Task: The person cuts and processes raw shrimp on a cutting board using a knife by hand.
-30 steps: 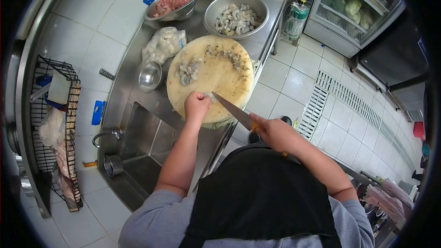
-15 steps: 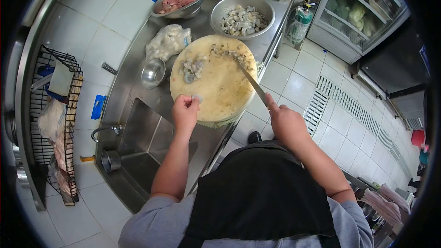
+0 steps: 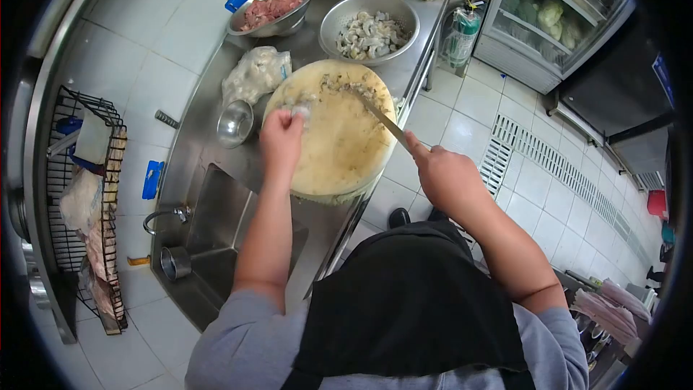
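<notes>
A round cutting board lies in front of me on the steel counter. My right hand grips the handle of a knife, whose tip rests among dark scraps at the board's far side. Over the board's left part, my left hand is closed, pinching a pale shrimp. The hand partly covers the small pile of shrimp on the board behind it. Beyond the board, a steel bowl contains many peeled shrimp.
Left of the board are a small metal bowl and a plastic bag of pale food. A bowl of raw meat stands behind them. The sink is at left, a fire extinguisher at the counter's right end.
My left hand has moved forward from the board's near left edge toward the shrimp pile, still pinching a shrimp. The knife stays at nearly the same spot; the view has shifted slightly.
</notes>
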`<state>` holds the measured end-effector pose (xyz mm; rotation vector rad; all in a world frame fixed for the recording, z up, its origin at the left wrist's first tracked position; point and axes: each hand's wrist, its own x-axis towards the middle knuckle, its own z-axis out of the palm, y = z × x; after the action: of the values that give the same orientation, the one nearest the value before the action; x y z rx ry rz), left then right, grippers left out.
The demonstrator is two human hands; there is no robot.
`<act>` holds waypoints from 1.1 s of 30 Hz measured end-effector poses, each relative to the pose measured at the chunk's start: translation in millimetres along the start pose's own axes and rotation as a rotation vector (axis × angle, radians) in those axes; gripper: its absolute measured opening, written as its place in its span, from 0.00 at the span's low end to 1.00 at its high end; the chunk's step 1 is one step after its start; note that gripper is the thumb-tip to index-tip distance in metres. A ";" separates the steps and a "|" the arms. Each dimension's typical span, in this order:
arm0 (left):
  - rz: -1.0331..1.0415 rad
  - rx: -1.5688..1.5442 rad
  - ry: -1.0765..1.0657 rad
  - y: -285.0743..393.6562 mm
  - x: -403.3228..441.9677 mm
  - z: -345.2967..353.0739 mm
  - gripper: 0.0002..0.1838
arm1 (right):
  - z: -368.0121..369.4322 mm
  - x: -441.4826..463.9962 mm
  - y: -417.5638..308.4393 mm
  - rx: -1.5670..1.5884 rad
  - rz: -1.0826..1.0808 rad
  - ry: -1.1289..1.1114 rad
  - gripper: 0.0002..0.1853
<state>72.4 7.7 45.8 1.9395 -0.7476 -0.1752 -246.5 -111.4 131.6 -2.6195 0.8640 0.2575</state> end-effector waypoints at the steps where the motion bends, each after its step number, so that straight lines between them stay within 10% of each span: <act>1: 0.002 -0.043 -0.009 15.1 9.7 3.6 0.11 | -3.1 -4.4 -1.0 0.071 0.013 -0.004 0.33; 6: 0.228 -0.227 -0.062 53.4 117.2 68.7 0.12 | 44.2 -8.6 7.9 0.466 -0.026 -0.012 0.29; 8: 0.351 0.237 -0.250 72.8 133.3 69.6 0.16 | 33.0 -12.8 6.2 0.583 0.065 -0.096 0.29; 17: 0.031 0.622 -0.386 51.8 153.5 -19.2 0.12 | 46.5 -32.2 42.4 0.718 -0.094 -0.388 0.26; 24: -0.122 1.043 -0.502 -75.5 92.1 -26.3 0.13 | 18.3 -32.3 46.3 0.588 0.010 -0.145 0.27; 33: -0.293 -0.013 -0.193 -83.4 28.7 -35.2 0.12 | 43.9 -31.3 35.2 0.520 -0.079 -0.219 0.28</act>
<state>145.7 43.3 -2.8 2.0322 -0.5803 -0.5514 -295.1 -103.3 90.2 -2.0913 0.6458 0.2525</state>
